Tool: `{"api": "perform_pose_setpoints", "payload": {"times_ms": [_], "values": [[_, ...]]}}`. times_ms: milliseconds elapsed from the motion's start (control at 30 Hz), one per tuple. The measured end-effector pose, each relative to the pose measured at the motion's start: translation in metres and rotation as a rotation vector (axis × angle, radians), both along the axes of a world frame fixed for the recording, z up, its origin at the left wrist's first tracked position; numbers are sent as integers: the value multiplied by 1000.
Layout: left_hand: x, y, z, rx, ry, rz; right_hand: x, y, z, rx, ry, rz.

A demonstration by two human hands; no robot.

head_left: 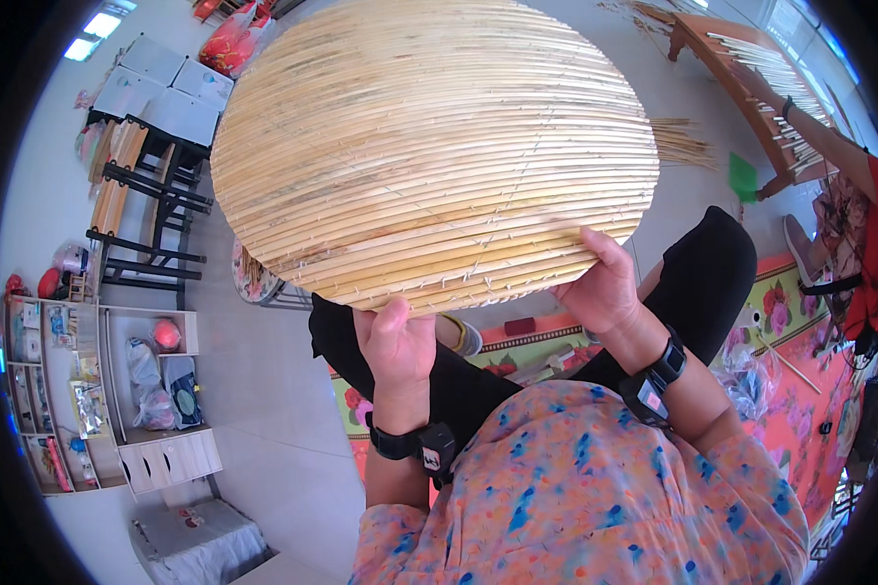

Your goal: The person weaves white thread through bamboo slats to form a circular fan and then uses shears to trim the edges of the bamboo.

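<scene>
– Progress on the pale-yellow, rounded mat of slender stalks (439, 146)?
– Visible rows appear fully stitched, the outline evenly shaped; remaining work cannot be told.
– Position and grip?
– Raised before the person (585, 478); left hand (397, 338) and right hand (602, 285) both pinch its near edge, thumbs uppermost.

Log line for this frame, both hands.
left hand: grips mat, near edge | right hand: grips mat, near-right edge | mat: rounded, pale, slatted

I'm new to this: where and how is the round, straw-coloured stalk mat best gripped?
Probably by the near rim of the round, straw-coloured stalk mat, from the near side, thumbs above, fingers beneath: it's broad, flat and thin-edged; the bare left hand and right hand hold it there.
</scene>
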State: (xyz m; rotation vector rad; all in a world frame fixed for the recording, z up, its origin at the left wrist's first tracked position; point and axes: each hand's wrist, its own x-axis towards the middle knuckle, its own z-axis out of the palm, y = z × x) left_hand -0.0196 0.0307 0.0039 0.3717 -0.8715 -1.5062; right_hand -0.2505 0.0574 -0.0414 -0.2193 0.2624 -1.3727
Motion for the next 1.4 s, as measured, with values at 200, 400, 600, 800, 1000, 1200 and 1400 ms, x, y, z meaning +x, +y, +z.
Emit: {"api": "perform_pose_setpoints", "payload": {"times_ms": [200,400,600,800,1000,1200,1400], "values": [[15,3,2,67,47,-51,7,7,10,-8,228,-91],[18,12,-10,103,-25,-64,17,15,4,-11,193,-92],[2,20,8,103,-266,66,19,13,-3,-23,171,-75],[6,23,2,107,-281,73,15,14,-11,-14,205,-30],[8,21,3,58,-262,-14,10,8,-14,-78,209,-13],[6,23,7,20,-352,-62,6,7,-19,-112,209,-16],[2,22,7,60,-270,-70,2,7,-23,-109,232,-27]]}}
